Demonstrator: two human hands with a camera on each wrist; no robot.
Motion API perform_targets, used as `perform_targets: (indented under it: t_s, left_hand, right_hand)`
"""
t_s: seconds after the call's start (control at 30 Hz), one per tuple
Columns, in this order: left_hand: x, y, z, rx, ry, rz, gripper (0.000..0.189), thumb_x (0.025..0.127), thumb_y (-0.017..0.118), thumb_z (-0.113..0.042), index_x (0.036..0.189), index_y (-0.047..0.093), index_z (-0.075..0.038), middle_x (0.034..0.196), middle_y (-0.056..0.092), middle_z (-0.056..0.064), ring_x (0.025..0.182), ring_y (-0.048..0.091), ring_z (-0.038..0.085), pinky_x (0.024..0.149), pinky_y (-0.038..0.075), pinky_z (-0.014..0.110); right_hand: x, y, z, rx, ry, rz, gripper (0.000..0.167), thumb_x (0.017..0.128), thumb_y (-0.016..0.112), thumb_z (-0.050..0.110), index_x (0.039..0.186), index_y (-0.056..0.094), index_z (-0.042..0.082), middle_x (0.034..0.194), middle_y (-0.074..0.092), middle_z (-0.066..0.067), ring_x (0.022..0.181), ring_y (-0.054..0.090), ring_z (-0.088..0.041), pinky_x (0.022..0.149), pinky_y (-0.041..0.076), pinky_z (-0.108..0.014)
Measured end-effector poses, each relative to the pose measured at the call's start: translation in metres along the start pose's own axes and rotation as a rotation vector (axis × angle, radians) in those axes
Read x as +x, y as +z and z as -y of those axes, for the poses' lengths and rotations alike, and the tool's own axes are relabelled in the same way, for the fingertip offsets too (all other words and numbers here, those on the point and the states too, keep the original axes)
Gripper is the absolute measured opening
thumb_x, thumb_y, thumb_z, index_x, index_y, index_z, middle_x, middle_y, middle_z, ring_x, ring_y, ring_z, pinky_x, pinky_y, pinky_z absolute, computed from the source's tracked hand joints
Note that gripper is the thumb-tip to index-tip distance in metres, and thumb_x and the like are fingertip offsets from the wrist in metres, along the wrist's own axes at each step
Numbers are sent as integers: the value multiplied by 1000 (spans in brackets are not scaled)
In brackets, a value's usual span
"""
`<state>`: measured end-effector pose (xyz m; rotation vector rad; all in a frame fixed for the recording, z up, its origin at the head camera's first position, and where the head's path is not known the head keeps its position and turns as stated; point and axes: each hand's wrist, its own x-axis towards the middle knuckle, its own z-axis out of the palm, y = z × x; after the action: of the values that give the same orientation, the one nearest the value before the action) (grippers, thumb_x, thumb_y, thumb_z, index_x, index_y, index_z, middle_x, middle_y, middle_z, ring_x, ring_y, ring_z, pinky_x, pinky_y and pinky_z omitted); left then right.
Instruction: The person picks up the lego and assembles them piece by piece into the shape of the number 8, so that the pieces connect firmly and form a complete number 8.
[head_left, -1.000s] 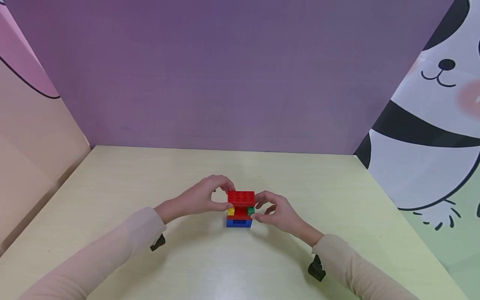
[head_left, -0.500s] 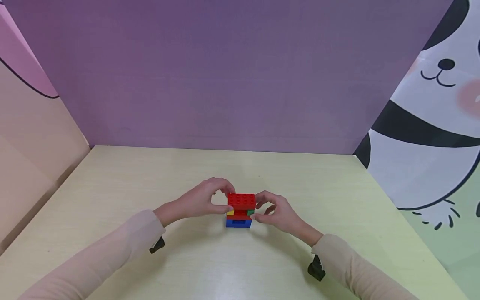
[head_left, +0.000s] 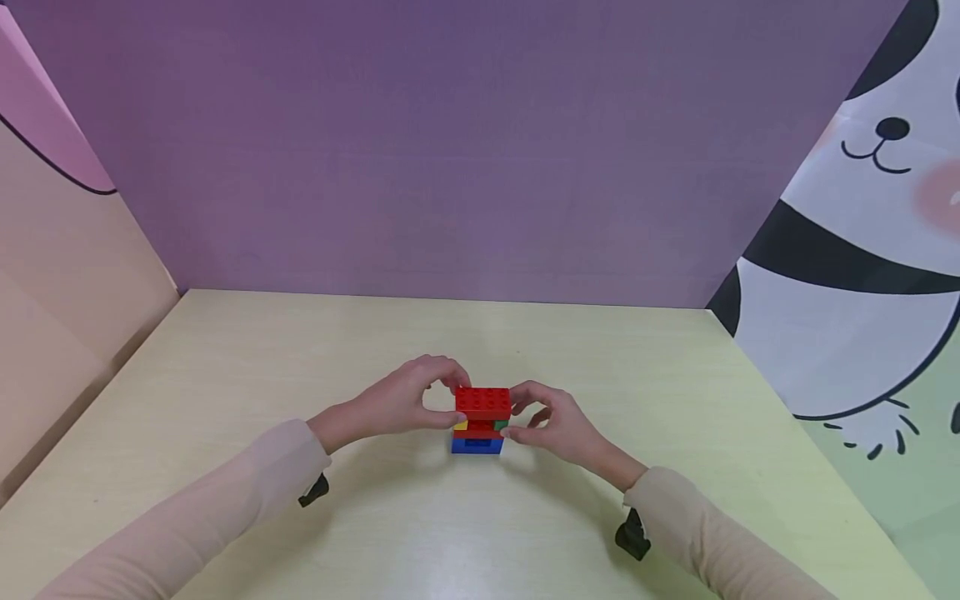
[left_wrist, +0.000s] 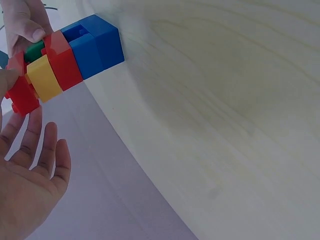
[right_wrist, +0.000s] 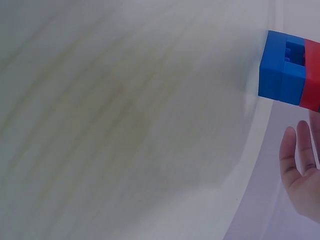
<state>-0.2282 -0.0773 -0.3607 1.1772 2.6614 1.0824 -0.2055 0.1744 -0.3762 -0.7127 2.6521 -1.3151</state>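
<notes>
In the middle of the table a stack of toy building bricks stands upright. Blue bricks [head_left: 477, 447] form its base, with a lower red brick [left_wrist: 65, 60] on them. Above that sit a yellow brick [left_wrist: 44, 80] on the left and a green brick [left_wrist: 34, 51] on the right, a gap between them. A studded red brick [head_left: 482, 403] tops the stack. My left hand [head_left: 420, 396] pinches this top brick at its left end. From the right, my right hand [head_left: 562, 425] grips the stack around the green brick, thumb in front; its far fingertips are partly hidden.
The pale wooden table [head_left: 337, 525] runs back to a purple panel [head_left: 465, 150]. A panda picture [head_left: 862, 333] covers the right side panel, and a beige panel [head_left: 75, 317] stands at the left. Black wrist devices [head_left: 632, 535] hang below both sleeves.
The top red brick has come down slightly with my left hand and hides more of the yellow and green bricks. My right hand has stayed almost still.
</notes>
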Motion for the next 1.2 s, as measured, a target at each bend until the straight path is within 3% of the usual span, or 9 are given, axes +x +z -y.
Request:
perform_targets:
  t_s: [0.1, 0.43, 0.67, 0.87, 1.2]
  left_hand:
    - [0, 0, 0, 0, 0, -1, 36, 77, 73, -28, 107, 56, -20, 101, 59, -10, 99, 55, 16, 87, 46, 36]
    - [0, -2, -2, 2, -7, 4, 36, 76, 73, -27, 108, 56, -20, 102, 59, -10, 98, 54, 11, 88, 47, 40]
    - [-1, -2, -3, 6, -21, 7, 37, 77, 72, -27, 108, 56, -19, 103, 59, -8, 100, 54, 15, 88, 46, 41]
    - [-1, -1, -3, 15, -36, 6, 38, 76, 73, -28, 109, 56, -19, 103, 59, -8, 98, 53, 10, 88, 47, 40]
    - [0, 0, -2, -4, -12, -5, 35, 77, 72, -26, 107, 56, -18, 102, 59, -8, 98, 55, 15, 87, 47, 41]
  right_hand:
    - [4, 2, -15, -9, -15, -4, 43, 75, 75, 20, 113, 56, 11, 107, 62, -7, 96, 57, -29, 72, 52, -36]
    - [2, -4, -8, 2, -61, -10, 45, 75, 75, 19, 114, 55, 12, 109, 61, -7, 97, 57, -32, 71, 53, -35]
    - [5, -10, -3, 23, -88, -37, 44, 75, 75, 18, 115, 56, 12, 111, 60, -4, 98, 56, -34, 72, 53, -33]
    - [5, -12, 3, 34, -73, -36, 40, 78, 72, 21, 114, 57, 14, 110, 60, -2, 100, 55, -31, 75, 51, -36]
    - [4, -12, 2, 37, -56, -39, 33, 80, 70, 22, 112, 60, 17, 110, 61, -2, 101, 55, -33, 78, 50, -39]
